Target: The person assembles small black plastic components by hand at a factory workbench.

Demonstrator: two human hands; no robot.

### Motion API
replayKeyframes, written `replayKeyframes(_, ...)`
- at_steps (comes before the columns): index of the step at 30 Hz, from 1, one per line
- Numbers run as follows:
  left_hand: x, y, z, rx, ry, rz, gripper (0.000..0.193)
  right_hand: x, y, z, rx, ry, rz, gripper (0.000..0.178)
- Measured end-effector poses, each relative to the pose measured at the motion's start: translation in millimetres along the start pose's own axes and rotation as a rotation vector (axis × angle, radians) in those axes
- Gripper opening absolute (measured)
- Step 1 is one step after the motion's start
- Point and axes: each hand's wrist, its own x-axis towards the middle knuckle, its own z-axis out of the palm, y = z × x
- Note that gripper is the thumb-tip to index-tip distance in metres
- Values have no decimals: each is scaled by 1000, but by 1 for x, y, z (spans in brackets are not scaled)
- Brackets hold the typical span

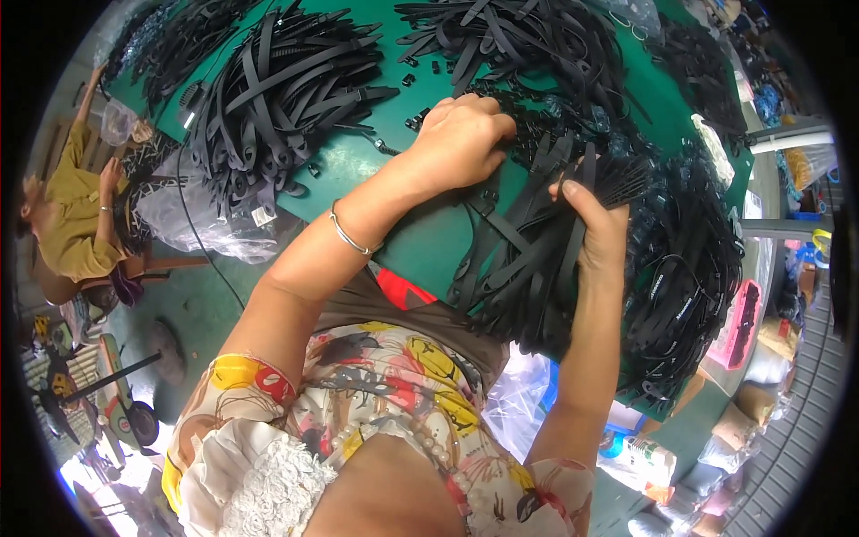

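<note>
My right hand (592, 215) is wrapped round a bundle of flat black straps (617, 182), thumb on top, their narrow ends fanning out to the right. More straps (528, 259) hang below it and spread over the near edge of the green table (407, 237). My left hand (465, 141), with a bangle on the wrist, is curled over a patch of small black clips (530, 121). Its fingertips point down and away, so whatever they pinch is hidden. The two hands are a short way apart.
Heaps of black straps lie at the far left (277, 98), far middle (528, 45) and right (684, 295) of the table. Loose clips (409, 80) are scattered between them. A thin cable (199, 233) hangs off the left side. Another person (79, 215) sits at the left.
</note>
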Motion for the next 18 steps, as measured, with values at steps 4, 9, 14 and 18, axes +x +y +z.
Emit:
replayKeyframes(4,2,1,2,53,21,-23,25,-1,-1,2,16,-6,-7,24)
replayKeyframes(9,2,6,3,-7,74,38,24,1,3,1,15,-13,-32,26)
replayKeyframes(14,4,7,11,-11,52,94,18,0,0,4,15,-11,-39,25)
replayKeyframes(18,4,8,11,14,67,108,10,-1,0,5,12,-3,-30,24)
